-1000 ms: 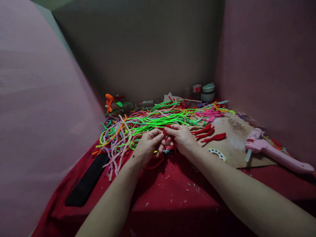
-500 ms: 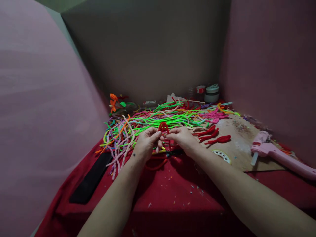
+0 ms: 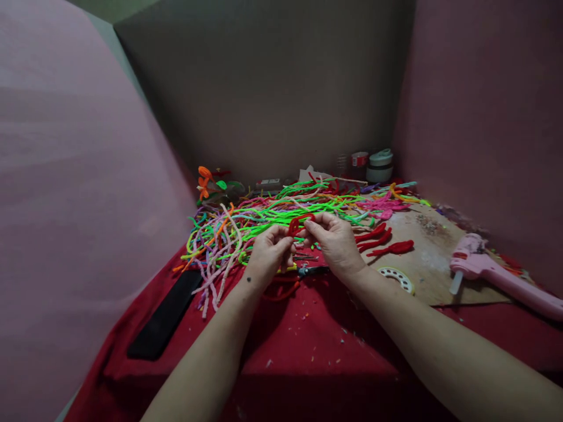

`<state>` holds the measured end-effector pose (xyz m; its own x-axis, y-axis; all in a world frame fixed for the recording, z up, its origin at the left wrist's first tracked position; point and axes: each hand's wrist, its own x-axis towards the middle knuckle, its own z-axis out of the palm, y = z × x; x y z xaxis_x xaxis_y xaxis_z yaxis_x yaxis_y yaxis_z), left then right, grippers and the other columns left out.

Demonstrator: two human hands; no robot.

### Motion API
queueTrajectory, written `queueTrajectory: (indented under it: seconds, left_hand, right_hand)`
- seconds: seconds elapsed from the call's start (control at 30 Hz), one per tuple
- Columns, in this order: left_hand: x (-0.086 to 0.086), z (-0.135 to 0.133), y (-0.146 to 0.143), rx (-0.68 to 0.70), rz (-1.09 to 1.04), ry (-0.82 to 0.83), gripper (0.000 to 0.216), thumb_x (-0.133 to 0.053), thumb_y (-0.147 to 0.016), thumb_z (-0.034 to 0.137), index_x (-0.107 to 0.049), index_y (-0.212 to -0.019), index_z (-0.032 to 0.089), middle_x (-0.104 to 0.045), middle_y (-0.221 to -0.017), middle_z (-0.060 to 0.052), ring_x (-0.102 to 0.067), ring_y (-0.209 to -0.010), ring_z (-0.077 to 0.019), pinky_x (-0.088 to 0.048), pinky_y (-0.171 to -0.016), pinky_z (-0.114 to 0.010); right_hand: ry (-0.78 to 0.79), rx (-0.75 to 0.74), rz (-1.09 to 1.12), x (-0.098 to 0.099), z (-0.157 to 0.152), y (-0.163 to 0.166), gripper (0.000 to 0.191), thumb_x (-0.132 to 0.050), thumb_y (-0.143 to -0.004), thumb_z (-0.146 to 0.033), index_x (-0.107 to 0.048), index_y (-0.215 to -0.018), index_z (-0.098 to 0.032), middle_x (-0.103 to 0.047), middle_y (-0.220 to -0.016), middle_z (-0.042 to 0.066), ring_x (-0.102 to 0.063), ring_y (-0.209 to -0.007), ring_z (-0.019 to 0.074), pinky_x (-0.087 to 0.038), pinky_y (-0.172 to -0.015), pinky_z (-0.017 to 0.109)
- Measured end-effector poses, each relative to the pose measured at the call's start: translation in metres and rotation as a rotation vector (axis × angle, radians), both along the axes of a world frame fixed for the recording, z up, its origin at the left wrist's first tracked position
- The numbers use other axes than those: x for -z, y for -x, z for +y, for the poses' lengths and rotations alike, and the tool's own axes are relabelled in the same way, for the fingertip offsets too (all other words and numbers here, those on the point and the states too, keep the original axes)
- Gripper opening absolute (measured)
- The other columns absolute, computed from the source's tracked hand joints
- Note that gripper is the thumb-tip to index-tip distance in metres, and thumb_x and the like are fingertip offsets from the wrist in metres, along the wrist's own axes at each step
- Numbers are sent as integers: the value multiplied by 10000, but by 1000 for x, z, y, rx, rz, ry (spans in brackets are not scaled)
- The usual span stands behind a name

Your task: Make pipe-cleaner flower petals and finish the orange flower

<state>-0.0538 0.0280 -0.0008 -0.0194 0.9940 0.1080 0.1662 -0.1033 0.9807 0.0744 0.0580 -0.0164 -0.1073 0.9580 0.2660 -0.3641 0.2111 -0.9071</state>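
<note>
A looped red pipe cleaner (image 3: 297,223) is pinched between both hands above the front of the table. My left hand (image 3: 271,249) is closed on its lower left end, thumb and forefinger together. On its upper right side my right hand (image 3: 335,241) is closed, fingertips curled around the loop. Just behind lies a heap of pipe cleaners, bright green ones (image 3: 281,218) in the middle. Beneath the hands are dark-bladed scissors (image 3: 313,271), partly hidden. Finished-looking red petal shapes (image 3: 396,248) lie to the right of my right hand.
A pink glue gun (image 3: 484,264) rests at the right on a brown board (image 3: 433,281), near a white ring with holes (image 3: 398,280). A black flat strip (image 3: 165,316) lies at left on the red cloth (image 3: 308,346). An orange pipe-cleaner flower (image 3: 204,180) and a lidded container (image 3: 380,167) stand behind.
The red loop, upright before, now tilts over to the right. My right hand has moved up and taken hold of its upper side, while my left hand stays near its lower end.
</note>
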Motion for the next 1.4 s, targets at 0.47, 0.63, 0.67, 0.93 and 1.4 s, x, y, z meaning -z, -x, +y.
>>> queueTrajectory:
  seconds: [0.47,0.63,0.67,0.93,1.4]
  left_hand:
    - [5,0,-1,108,-166,-12,251,-608,-699,266,-515,-884,125,-631,-657,-28,-613,-471,-142,-477,-369,-217]
    - [7,2,0,121,-196,26,235,-589,-717,269,-549,-867,93,-667,-655,-76,-648,-534,-183,-502,-438,-242]
    - [7,2,0,118,-196,33,230,-587,-717,265,-551,-865,93,-666,-638,-73,-648,-532,-183,-505,-448,-245]
    - [4,-4,-7,139,-137,129,136,-582,-680,171,-546,-791,102,-625,-594,-24,-648,-553,-177,-526,-474,-252]
    - [5,2,-1,-14,-302,85,143,-619,-654,132,-539,-766,95,-642,-641,-36,-665,-604,-196,-550,-598,-309]
  right_hand:
    - [169,-164,1,8,2,-1,198,-673,-606,-298,-581,-606,-123,-579,-514,4,-472,-416,79,-375,-450,226]
    - [175,-253,32,9,7,-4,215,-688,-577,-296,-571,-609,-119,-567,-527,-5,-467,-434,81,-365,-456,230]
    - [161,-240,22,8,6,-4,219,-691,-573,-298,-568,-615,-122,-564,-534,-11,-467,-441,80,-367,-461,230]
    - [112,-193,-95,-3,-1,-4,207,-664,-598,-323,-617,-670,-135,-589,-589,-14,-466,-462,74,-358,-453,215]
    - [199,-238,103,4,8,-4,241,-734,-542,-313,-635,-655,-124,-632,-631,17,-562,-578,119,-458,-604,264]
